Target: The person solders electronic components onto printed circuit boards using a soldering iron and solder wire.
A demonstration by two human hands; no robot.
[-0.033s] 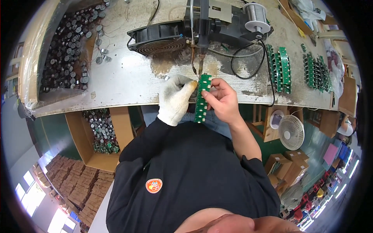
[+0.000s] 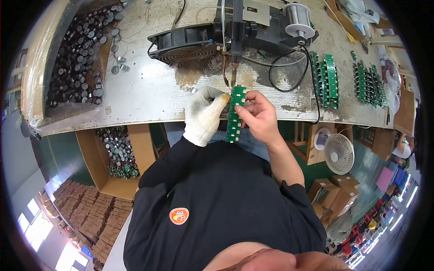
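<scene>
Head view: green circuit-board strip [image 2: 235,115] pinched between gloved left hand [image 2: 204,115] and bare right hand [image 2: 258,117], fingers pressed on its edges, top end just under soldering tip [image 2: 233,72], unchanged, above bench [image 2: 149,90] edge.

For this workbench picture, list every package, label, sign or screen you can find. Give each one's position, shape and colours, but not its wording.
Open cardboard box: under the bench, left of the person; brown, holding small metal parts.
Closed cartons: on the floor at lower right; brown, box-shaped.
Round patch: on the black top; orange and white.
No screens or signs show.
</scene>
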